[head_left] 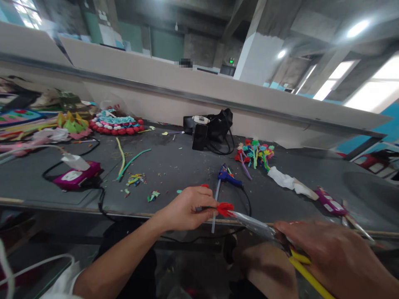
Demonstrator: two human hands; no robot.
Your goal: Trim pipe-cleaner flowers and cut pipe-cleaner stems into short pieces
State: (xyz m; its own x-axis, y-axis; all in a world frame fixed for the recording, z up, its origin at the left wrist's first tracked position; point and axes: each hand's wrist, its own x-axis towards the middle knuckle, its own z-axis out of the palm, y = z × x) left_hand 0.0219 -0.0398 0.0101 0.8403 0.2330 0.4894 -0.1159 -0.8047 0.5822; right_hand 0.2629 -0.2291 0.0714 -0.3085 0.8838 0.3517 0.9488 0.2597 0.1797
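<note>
My left hand (188, 208) is closed in a pinch on a small red pipe-cleaner piece (225, 209), held just past the front edge of the dark worktable (174, 166). My right hand (335, 253), low at the right, grips yellow-handled scissors (299, 262). Their silver blades (252, 224) point left and reach the red piece. A blue glue gun (227, 176) lies on the table just behind my left hand, with a clear glue stick (215, 207) beside it.
A bunch of coloured pipe-cleaner flowers (254, 154) and a white cloth (285, 179) lie at the right. A black bag (215, 126) stands at the back, a pink power strip (76, 176) with a black cord at the left, a red-and-blue craft wreath (116, 122) behind it.
</note>
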